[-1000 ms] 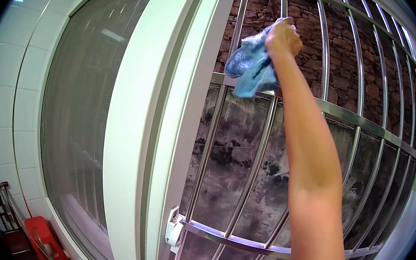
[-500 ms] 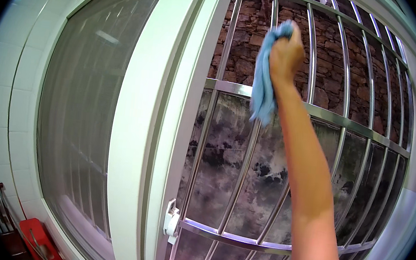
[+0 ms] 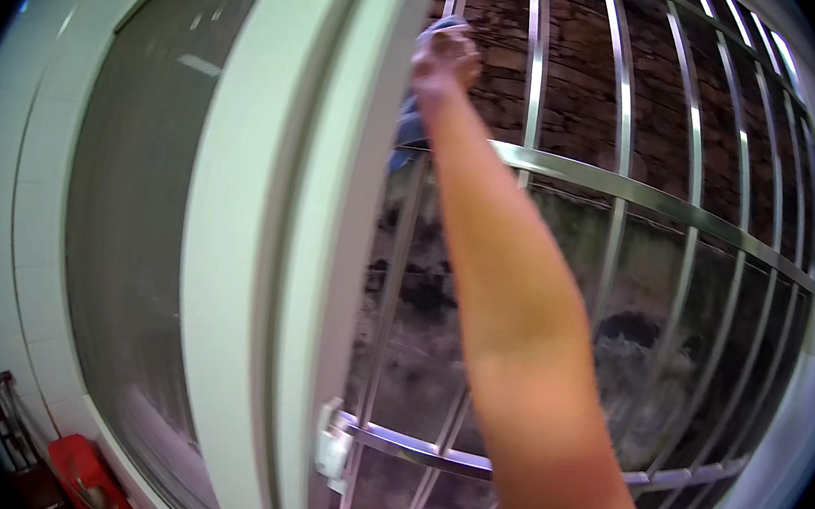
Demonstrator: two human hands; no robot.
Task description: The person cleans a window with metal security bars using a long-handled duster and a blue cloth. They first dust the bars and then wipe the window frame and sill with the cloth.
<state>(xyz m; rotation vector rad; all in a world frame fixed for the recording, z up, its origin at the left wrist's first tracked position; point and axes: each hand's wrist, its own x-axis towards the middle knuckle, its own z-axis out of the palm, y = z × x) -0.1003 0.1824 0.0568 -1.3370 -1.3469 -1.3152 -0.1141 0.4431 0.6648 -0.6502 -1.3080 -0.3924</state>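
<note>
My right hand (image 3: 449,57) is raised high, its fingers closed on a blue cloth (image 3: 410,127). Part of the cloth shows above the fist; the rest hangs below the wrist, beside the white window frame (image 3: 339,199). The hand is at the leftmost upright metal bar (image 3: 394,273) of a window grille, right by the frame's edge. Fingers and cloth are somewhat blurred, and whether the cloth goes right round the bar cannot be made out. My left hand is out of view.
A flat metal crossbar (image 3: 620,185) runs across the grille, with several upright bars to the right. Behind stands a stone wall (image 3: 581,85). A white latch (image 3: 333,444) sits on the frame. Left are a mesh panel (image 3: 135,228) and, low down, a red object (image 3: 92,474).
My right hand has moved left with the blue cloth, from the second upright bar to the leftmost one beside the frame. The view has shifted slightly.
</note>
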